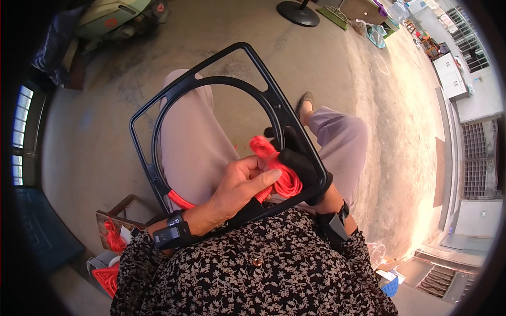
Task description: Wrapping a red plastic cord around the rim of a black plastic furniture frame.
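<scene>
- The left hand [240,187], at the lower side of the black frame [274,97], has its grip pinched on a looped bundle of red cord [287,181], thumb laid across the strands
- The right hand [299,163], in a black glove, is closed around the lower right part of the frame's inner ring [163,113]; black on black hides the exact finger placement, and the cord bundle lies against the glove
- Done, as far as it shows: red wrapping [179,200] covers the ring at the frame's lower left and shows again beside the bundle; the left hand and wrist hide the stretch between
- Left, by my judgement: the ring's left side, top and upper right are bare black, so the covering looks well short of halfway, with plenty of cord in the bundle
- Below the frame, a patterned black top [258,263]; behind it, pale trousers [197,126] on both legs
- Left of and lower than the frame, more red cord [113,237]; beyond its top, a round black base [298,14] on the concrete floor [390,137]
</scene>
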A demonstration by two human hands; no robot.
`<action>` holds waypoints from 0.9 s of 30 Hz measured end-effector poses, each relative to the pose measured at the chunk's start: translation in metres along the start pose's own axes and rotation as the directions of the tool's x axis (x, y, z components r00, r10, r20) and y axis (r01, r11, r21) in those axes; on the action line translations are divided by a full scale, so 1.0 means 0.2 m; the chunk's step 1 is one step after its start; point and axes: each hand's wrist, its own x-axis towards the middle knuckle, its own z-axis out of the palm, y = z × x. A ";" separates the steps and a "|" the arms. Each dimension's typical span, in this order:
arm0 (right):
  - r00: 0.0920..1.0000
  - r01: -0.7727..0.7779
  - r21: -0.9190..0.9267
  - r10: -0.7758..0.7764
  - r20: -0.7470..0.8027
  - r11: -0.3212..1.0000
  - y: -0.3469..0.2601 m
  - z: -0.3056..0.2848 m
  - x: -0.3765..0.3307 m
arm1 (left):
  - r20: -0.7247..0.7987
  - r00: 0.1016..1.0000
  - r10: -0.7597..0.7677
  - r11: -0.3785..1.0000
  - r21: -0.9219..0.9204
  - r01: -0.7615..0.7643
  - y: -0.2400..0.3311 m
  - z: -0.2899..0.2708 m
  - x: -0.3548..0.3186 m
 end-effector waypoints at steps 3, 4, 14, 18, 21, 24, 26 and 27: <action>0.994 0.109 -0.119 -0.106 0.031 0.987 0.01 0.02 0.00 | -0.051 0.998 -0.020 0.998 -0.055 0.017 -0.02 0.00 0.02; 0.987 0.161 -0.108 -0.163 -0.006 0.981 -0.04 0.05 0.04 | -0.071 0.997 -0.034 0.995 -0.094 0.027 -0.02 -0.01 0.02; 0.926 0.106 0.967 0.333 -0.181 0.230 0.14 -0.11 0.25 | 0.166 0.947 -0.273 0.892 -0.324 0.314 -0.02 -0.06 0.04; 0.816 0.258 0.849 0.367 -0.447 0.461 0.08 -0.29 0.05 | 0.169 0.948 -0.270 0.874 -0.369 0.315 -0.03 -0.06 0.05; 0.870 0.232 0.939 0.376 -0.317 0.255 0.02 -0.31 -0.13 | 0.161 0.942 -0.295 0.867 -0.370 0.334 -0.01 -0.06 0.06; 0.918 0.095 0.953 0.346 -0.195 0.287 -0.01 -0.22 -0.26 | 0.115 0.961 -0.251 0.916 -0.292 0.274 -0.03 -0.04 0.06; 0.870 0.114 0.927 0.414 -0.267 0.358 0.00 -0.21 -0.29 | 0.087 0.973 -0.215 0.943 -0.240 0.230 -0.04 -0.04 0.05; 0.795 0.168 0.892 0.478 -0.374 0.420 -0.01 -0.21 -0.28 | 0.077 0.975 -0.207 0.949 -0.228 0.219 -0.03 -0.04 0.06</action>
